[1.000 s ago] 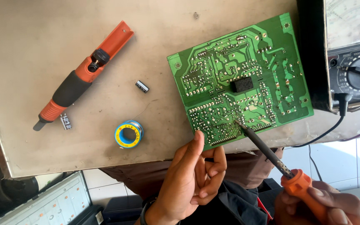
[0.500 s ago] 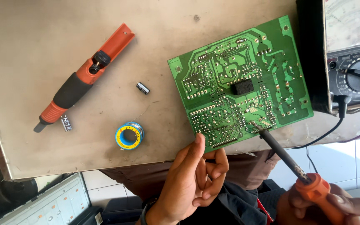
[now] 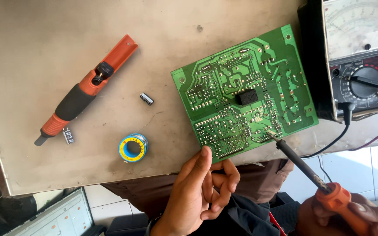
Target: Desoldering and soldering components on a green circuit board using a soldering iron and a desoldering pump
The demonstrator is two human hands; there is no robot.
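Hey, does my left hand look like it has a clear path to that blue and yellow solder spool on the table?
Probably yes: the left hand is empty at the table edge, and the solder spool lies just beside it with only bare tabletop between them.

Green circuit board (image 3: 246, 94) with silvery solder dots, orange-handled soldering iron (image 3: 311, 177), orange-and-black desoldering pump (image 3: 86, 89), blue-yellow solder spool (image 3: 133, 147).

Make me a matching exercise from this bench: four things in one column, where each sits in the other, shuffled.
Things:
1. circuit board
2. solder reel
3. desoldering pump
4. soldering iron

Places:
A. in the right hand
B. far left of the table, lying diagonally
C. just beyond the left hand
D. near the table's front edge, left of the board

Pairs: 1-C, 2-D, 3-B, 4-A
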